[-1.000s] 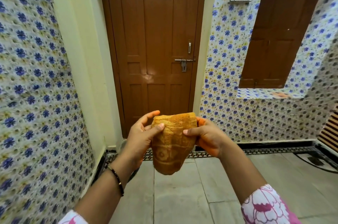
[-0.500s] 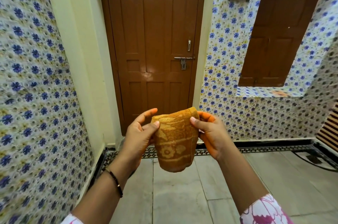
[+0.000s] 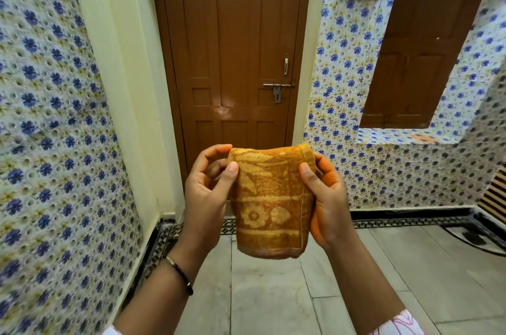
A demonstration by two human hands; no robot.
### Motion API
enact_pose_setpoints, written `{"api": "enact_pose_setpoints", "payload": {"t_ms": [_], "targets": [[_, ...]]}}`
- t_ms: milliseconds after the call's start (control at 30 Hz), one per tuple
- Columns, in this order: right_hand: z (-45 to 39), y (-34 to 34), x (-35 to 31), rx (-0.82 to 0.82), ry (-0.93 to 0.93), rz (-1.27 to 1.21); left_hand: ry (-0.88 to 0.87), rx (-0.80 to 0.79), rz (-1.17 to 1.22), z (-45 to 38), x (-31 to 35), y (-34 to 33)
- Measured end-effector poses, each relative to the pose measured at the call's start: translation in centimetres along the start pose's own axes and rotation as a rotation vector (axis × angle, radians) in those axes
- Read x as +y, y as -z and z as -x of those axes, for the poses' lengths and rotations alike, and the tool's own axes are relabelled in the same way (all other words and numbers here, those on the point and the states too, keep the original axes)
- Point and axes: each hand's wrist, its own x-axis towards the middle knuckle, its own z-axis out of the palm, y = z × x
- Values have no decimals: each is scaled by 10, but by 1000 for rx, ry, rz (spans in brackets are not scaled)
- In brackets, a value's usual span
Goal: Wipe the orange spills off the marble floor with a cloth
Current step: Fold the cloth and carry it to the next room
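An orange patterned cloth, folded, hangs in front of me at chest height. My left hand pinches its upper left corner between thumb and fingers. My right hand grips its right edge, thumb in front and orange-stained fingers behind. The grey marble floor lies below; no orange spill shows on the part of the floor that I can see.
A shut brown door stands straight ahead. Blue-flowered tiled walls close in on the left and right. A brown window shutter sits above a tiled ledge with an orange patch. A dark patterned border runs along the floor's edge.
Both hands have lifted the cloth slightly and spread its top edge wider. The view has tilted down a little.
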Motion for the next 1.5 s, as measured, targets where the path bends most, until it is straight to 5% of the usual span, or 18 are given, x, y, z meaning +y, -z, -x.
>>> {"api": "enact_pose_setpoints", "payload": {"t_ms": [167,400,700,833,1067,1500], "targets": [[7,2,6,-98,-127,-20,64,-95,0,1,-2,5],[21,10,10,-6,-265,-49,302,-354,-42,15,-8,17],[57,18,32,339,-325,212,488,-127,79,45,-37,21],[76,23,46,488,-418,135,687,-261,156,68,-54,17],[118,74,14,281,-622,108,758,-407,114,87,-75,-8],[238,230,-107,581,-407,206,823,-702,37,171,-105,-228]]}}
